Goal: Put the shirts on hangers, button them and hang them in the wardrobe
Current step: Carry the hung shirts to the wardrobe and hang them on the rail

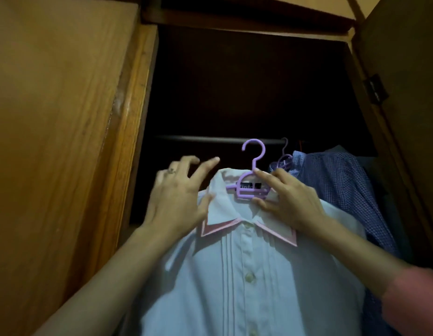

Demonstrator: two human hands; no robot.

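A white shirt [247, 275] with a pink-edged collar is buttoned down the front and sits on a purple hanger [253, 166]. The hanger's hook stands just in front of and slightly below the wardrobe rail [205, 139], not over it. My right hand [288, 202] pinches the hanger's neck between thumb and forefinger at the collar. My left hand [179, 192] has its fingers spread, with the thumb lying on the collar's left side and the other fingers in the air. A blue checked shirt [339, 185] hangs on another purple hanger [284, 158] on the rail to the right.
The closed wooden wardrobe door [60, 141] fills the left. The open door with a hinge [375, 89] is at the right. The wardrobe's inside is dark. Darker clothes hang behind the blue shirt at the far right.
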